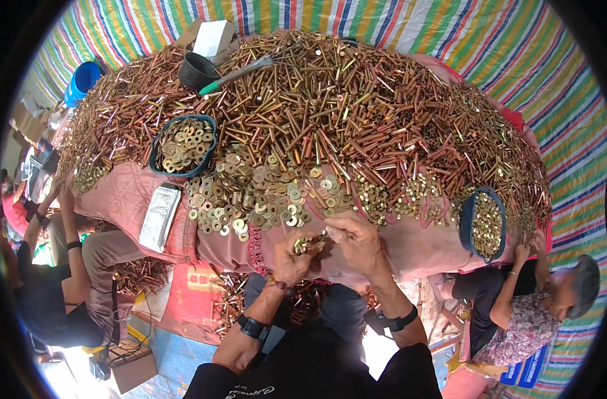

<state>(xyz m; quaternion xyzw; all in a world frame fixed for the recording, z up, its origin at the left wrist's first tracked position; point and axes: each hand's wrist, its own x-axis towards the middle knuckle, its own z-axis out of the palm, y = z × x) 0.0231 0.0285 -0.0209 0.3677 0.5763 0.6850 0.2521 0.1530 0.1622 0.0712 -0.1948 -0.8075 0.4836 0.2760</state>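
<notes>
The left hand [291, 261] is clamped on a few small metal pieces [305, 245], their ends showing at the fingers. The right hand [357, 245] bends in just beside; I cannot tell whether its fingertips grip anything. The pieces look light, stiff and perhaps slippery, best pinched by their sides. Beyond lie washers [250, 193], nuts [375, 201], then heaped rods [303, 100].

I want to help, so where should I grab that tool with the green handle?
Probably by its green handle, coming from the near side, a little left. That end points left and toward that side, while the grey part reaches back over the metal rods. The dark tub sits just beyond it.
</notes>
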